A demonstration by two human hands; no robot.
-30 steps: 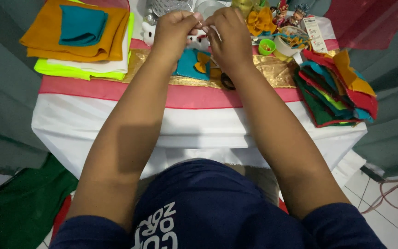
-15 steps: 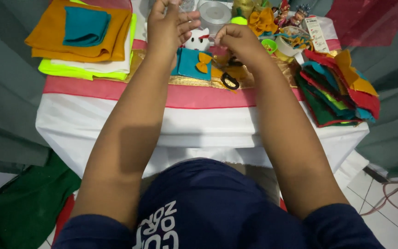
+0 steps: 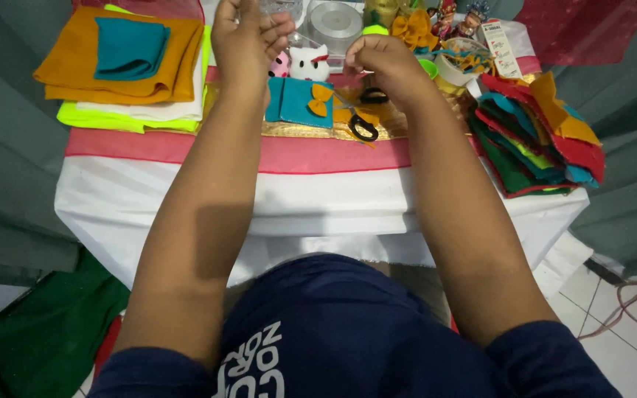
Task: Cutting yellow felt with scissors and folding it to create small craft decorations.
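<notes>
Both hands are up over the far side of the desk (image 3: 318,203), which is covered in a white cloth with a pink band across it. The left hand (image 3: 248,37) is lifted with the fingers loosely curled and a bit apart, and I can't tell if it's actually pinching anything. The right hand (image 3: 385,63) is bunched up, fingertips pressed together like it's gripping something tiny, but whatever it is stays hidden, so can't say what.

Using the teal felt piece with the small orange bow (image 3: 300,102) as the landmark: it lies flat on the desk, between the two wrists and just below the hands. Right behind it are a little white cat-face felt figure (image 3: 310,65) and a pink one (image 3: 279,66) beside it. Just to its right are black-handled scissors (image 3: 365,121), lying flat under the right wrist. Far to its left is a folded stack of orange, white and neon yellow felt with a teal square on top (image 3: 123,66). Well off to its right is a fanned pile of mixed-colour felt sheets (image 3: 536,136), red, green, teal, orange. Behind it, past the cat face, there's a round clear spool or tub (image 3: 335,21), and an orange felt bow (image 3: 414,28) further right.
</notes>
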